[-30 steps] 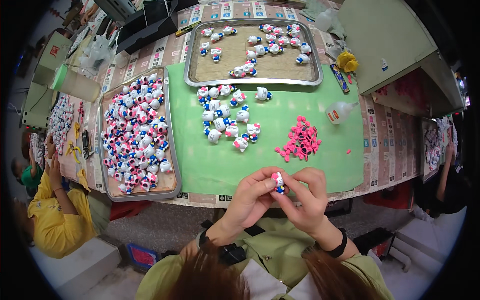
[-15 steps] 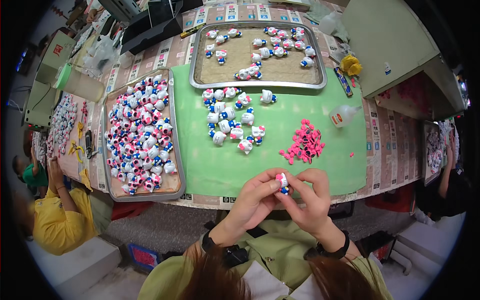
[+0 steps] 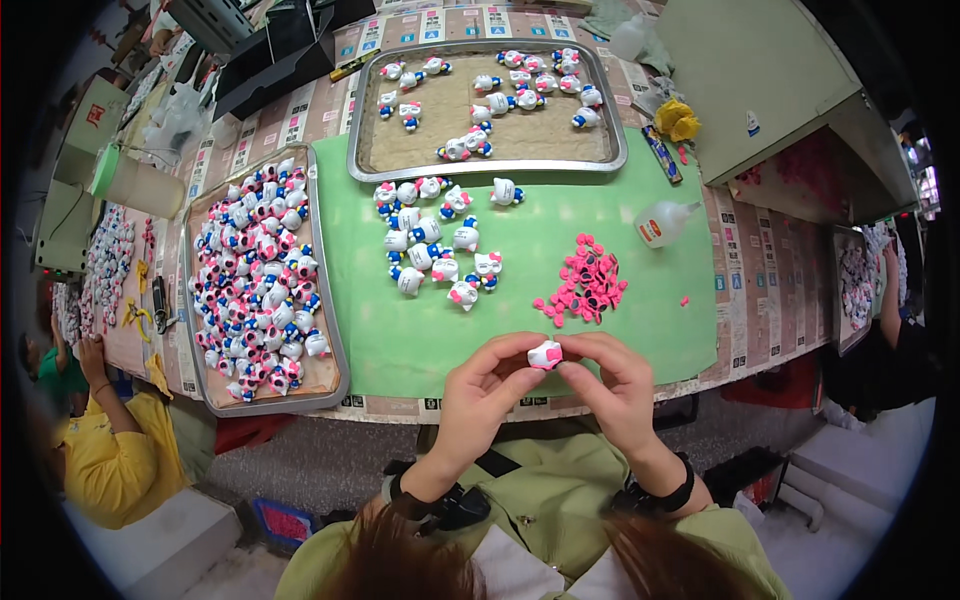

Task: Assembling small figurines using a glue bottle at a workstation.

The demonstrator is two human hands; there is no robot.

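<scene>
Between my two hands, above the front edge of the green mat (image 3: 480,345), is a small white cat figurine (image 3: 545,354) with a pink part on it. The fingertips of my left hand (image 3: 482,395) pinch it from the left. My right hand (image 3: 618,395) grips the other side with thumb and fingers, hiding part of it. Just beyond my hands lies a pile of small pink pieces (image 3: 585,283), some with dark faces. Several white-and-blue cat figurines (image 3: 425,230) stand and lie in a loose group on the mat's left half.
A metal tray (image 3: 333,350) heaped with figurines stands at left. A second tray (image 3: 480,168) behind holds several more. On the right are a squeeze bottle (image 3: 662,223), a slim tube-shaped package (image 3: 661,155) and a yellow crumpled object (image 3: 677,120). A co-worker in yellow (image 3: 125,455) sits at left.
My hands have turned the figurine, so its white head with the pink part now faces up and its blue body no longer shows. The whole view has shifted slightly.
</scene>
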